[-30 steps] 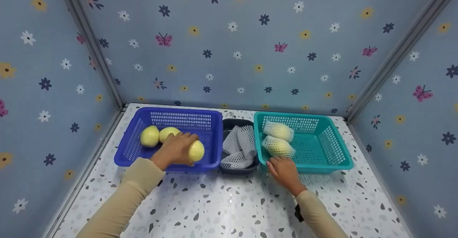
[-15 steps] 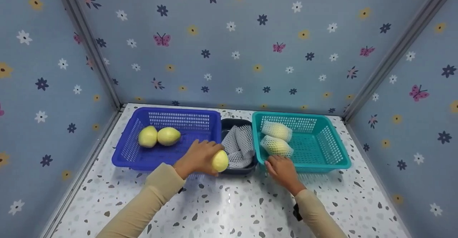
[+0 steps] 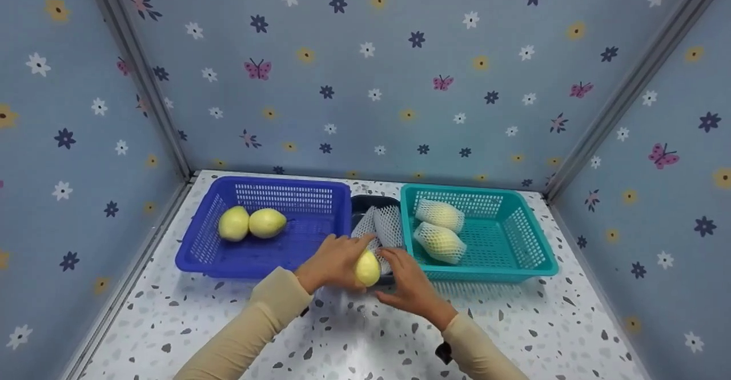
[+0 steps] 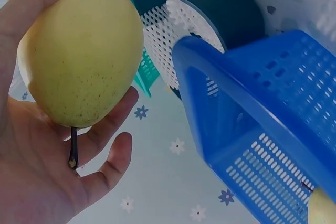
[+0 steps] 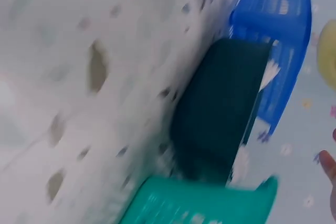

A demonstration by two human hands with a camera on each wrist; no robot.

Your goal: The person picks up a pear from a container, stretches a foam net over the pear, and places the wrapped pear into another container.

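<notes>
Left hand (image 3: 338, 261) grips a pear (image 3: 368, 268), stem (image 4: 73, 149) (long axis too) palmward; right hand (image 3: 411, 287) relaxed.

From my head view, the left arm slants up and inward from the lower edge, its beige sleeve (image 3: 245, 328) ending at the wrist. The left hand (image 3: 337, 263) has its back turned up, fingers and thumb curved in a grip. My left wrist view shows its palm (image 4: 31, 171), with two fingers bent on the lower side. The right arm slants inward too, in a matching sleeve (image 3: 480, 346). I see the right hand (image 3: 410, 284) in a loose curve, thumb parted from the fingers. The hands face each other, close together. My right wrist view catches only fingertips (image 5: 328, 165) at its edge.
</notes>
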